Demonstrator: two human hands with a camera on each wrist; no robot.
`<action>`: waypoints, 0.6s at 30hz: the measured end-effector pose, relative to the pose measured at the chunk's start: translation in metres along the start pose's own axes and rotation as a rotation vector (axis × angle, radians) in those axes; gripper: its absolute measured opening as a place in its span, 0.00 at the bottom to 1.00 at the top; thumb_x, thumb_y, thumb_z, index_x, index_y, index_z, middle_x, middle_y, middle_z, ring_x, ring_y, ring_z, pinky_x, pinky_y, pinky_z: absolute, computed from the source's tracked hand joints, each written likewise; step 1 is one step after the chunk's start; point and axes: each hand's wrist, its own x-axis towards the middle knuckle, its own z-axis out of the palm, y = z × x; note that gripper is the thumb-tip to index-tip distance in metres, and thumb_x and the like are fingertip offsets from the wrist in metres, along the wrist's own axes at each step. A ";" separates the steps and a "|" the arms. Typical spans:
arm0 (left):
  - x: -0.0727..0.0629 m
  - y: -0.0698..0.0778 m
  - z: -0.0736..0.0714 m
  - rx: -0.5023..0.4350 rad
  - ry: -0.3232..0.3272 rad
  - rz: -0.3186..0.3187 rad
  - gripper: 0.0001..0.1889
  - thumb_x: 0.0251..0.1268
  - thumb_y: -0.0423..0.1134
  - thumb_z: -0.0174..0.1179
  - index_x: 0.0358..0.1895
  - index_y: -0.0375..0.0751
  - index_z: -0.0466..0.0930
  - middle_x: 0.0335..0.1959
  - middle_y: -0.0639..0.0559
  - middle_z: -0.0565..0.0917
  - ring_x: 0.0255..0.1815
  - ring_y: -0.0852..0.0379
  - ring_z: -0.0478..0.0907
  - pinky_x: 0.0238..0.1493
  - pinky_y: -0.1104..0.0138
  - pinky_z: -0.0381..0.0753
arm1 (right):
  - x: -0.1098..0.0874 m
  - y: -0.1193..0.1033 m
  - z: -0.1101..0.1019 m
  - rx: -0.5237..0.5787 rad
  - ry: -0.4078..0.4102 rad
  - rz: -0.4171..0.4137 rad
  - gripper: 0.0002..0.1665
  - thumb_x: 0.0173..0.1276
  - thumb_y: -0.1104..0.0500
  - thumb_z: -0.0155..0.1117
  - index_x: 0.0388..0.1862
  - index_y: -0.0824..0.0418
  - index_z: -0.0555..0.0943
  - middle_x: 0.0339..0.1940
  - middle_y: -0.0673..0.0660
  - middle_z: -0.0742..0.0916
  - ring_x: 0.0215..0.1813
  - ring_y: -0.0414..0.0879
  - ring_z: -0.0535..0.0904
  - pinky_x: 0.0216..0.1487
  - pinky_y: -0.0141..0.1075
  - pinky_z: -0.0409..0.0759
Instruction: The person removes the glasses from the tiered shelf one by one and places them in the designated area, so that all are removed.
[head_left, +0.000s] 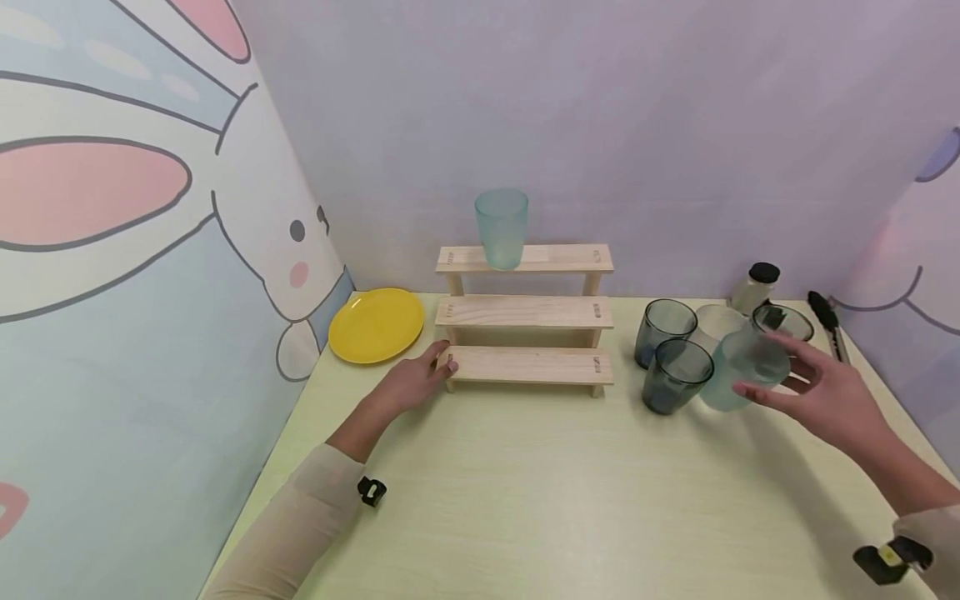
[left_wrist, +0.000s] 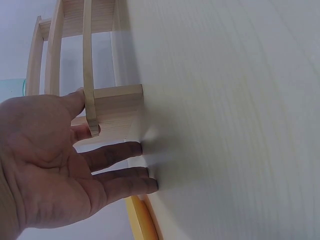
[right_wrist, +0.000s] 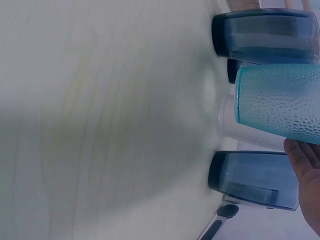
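My left hand [head_left: 416,379] pinches the left end of the lowest step of a three-tier wooden rack [head_left: 525,365]. In the left wrist view its thumb and index finger lie on either side of the plank, and the other fingers stretch toward the table. On the right, my right hand [head_left: 832,400] holds a light blue textured cup [right_wrist: 277,102] between thumb and fingers, tilted and overlapping the glasses around it in the head view. Another light blue cup [head_left: 502,229] stands upright on the top step. Two dark grey-blue glasses [head_left: 677,375] stand just left of the held cup.
A clear cup [head_left: 718,319] and a third dark glass [right_wrist: 255,179] stand behind the held cup. Behind them is a black-lidded jar [head_left: 753,287]. A black-handled utensil [head_left: 825,317] lies by the right edge. Left of the rack sits a yellow plate [head_left: 377,326].
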 end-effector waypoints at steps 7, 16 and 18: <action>0.018 -0.019 0.008 0.002 -0.005 0.025 0.45 0.82 0.78 0.40 0.91 0.57 0.55 0.69 0.28 0.84 0.60 0.35 0.87 0.60 0.43 0.85 | 0.000 0.008 0.004 -0.064 -0.028 0.006 0.59 0.66 0.49 0.87 0.89 0.58 0.65 0.81 0.83 0.71 0.50 0.03 0.66 0.43 0.10 0.73; 0.009 -0.010 0.005 0.004 0.004 0.019 0.41 0.86 0.73 0.41 0.90 0.55 0.56 0.68 0.30 0.86 0.59 0.38 0.87 0.60 0.44 0.85 | -0.001 0.015 0.008 -0.116 -0.042 -0.007 0.60 0.66 0.46 0.87 0.90 0.58 0.64 0.79 0.85 0.72 0.51 0.07 0.70 0.40 0.09 0.71; 0.002 -0.002 0.001 0.002 0.001 0.011 0.39 0.88 0.69 0.43 0.90 0.55 0.56 0.70 0.29 0.85 0.62 0.36 0.86 0.64 0.42 0.83 | -0.002 0.016 0.010 -0.105 -0.044 -0.016 0.60 0.66 0.47 0.87 0.90 0.58 0.64 0.79 0.85 0.72 0.50 0.04 0.66 0.41 0.09 0.71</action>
